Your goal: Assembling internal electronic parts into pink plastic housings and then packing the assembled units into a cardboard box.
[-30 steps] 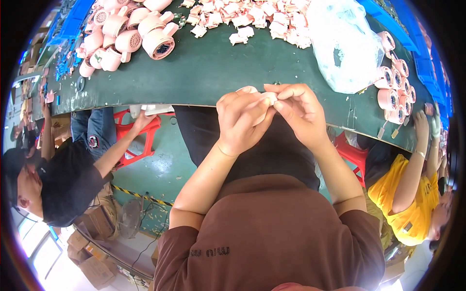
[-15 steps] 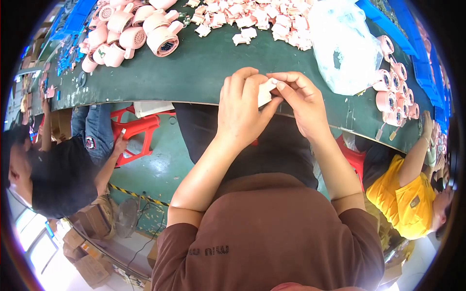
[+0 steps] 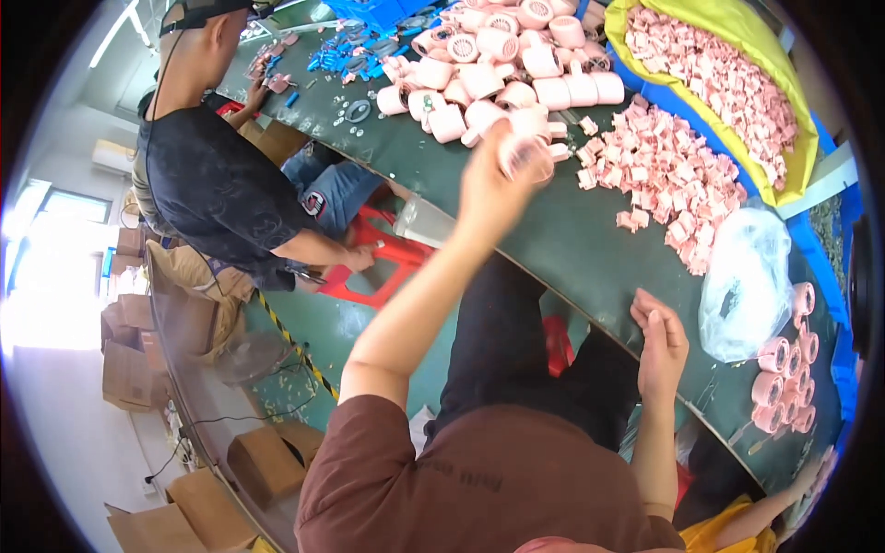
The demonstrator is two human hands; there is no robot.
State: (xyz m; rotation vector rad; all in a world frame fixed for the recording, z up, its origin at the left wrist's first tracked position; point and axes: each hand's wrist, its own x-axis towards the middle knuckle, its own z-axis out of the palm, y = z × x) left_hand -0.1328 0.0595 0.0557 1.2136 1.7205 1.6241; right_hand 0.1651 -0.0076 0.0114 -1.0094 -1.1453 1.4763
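My left hand (image 3: 493, 189) is stretched over the near edge of a heap of pink round housings (image 3: 484, 78). Its fingers are closed around one pink housing (image 3: 525, 158), blurred by motion, with the round end facing up. My right hand (image 3: 662, 346) hovers by the near table edge, its fingers loosely bent and nothing visible in them. Beyond that hand lie small pink clip-like parts (image 3: 664, 175) in a loose pile. To its right is a clear plastic bag (image 3: 747, 286).
A yellow-lined bin (image 3: 802, 161) of small pink parts stands at the back right. More pink housings (image 3: 784, 387) stand grouped at right. Blue parts (image 3: 355, 51) lie at the far left. A person in black (image 3: 221, 175) sits to my left by a red stool (image 3: 387, 267).
My hands have separated, and the small pale piece between them is no longer visible. The left has reached out to the housings; the right has drawn back. The view has turned left.
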